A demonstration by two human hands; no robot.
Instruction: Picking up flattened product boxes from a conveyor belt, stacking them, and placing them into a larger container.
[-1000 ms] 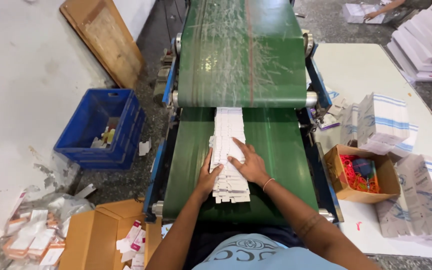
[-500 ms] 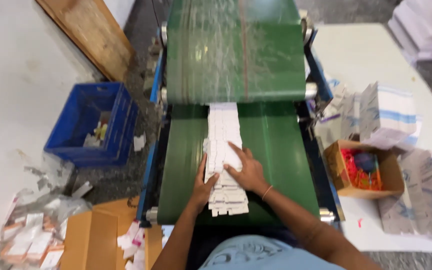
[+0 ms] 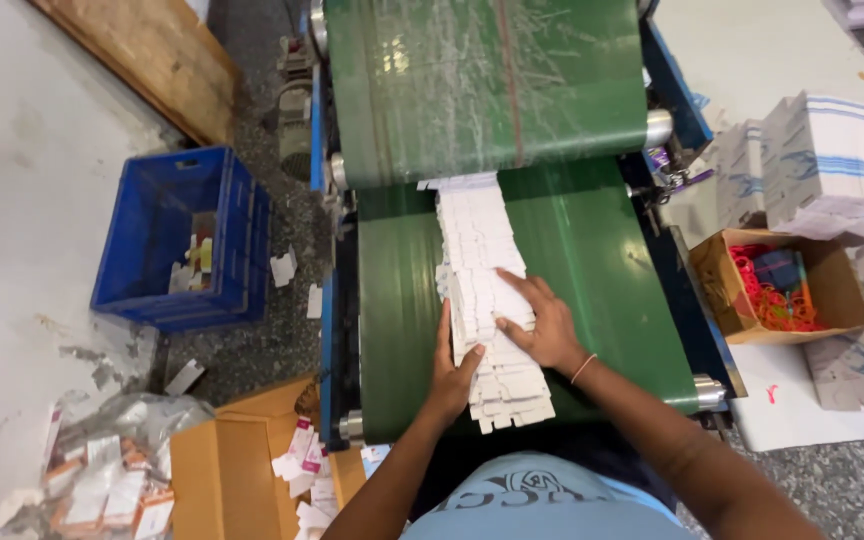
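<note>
Cartons [image 3: 487,290], flat and white, are lying shingled along the green belt [image 3: 602,260]. Left hand [image 3: 449,372] is pressing their left edge with fingers straight; right hand [image 3: 544,325] is lying on top, fingers spread flat.

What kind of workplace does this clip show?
Probably a carton-making or print-finishing shop: a shingled row of flat white die-cut cartons comes along a green conveyor belt, white bundled stacks with blue stripes wait alongside, and a blue plastic crate holds scraps.

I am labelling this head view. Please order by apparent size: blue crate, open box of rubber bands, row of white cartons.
1. blue crate
2. row of white cartons, close to the crate, so unsure
3. box of rubber bands
</note>
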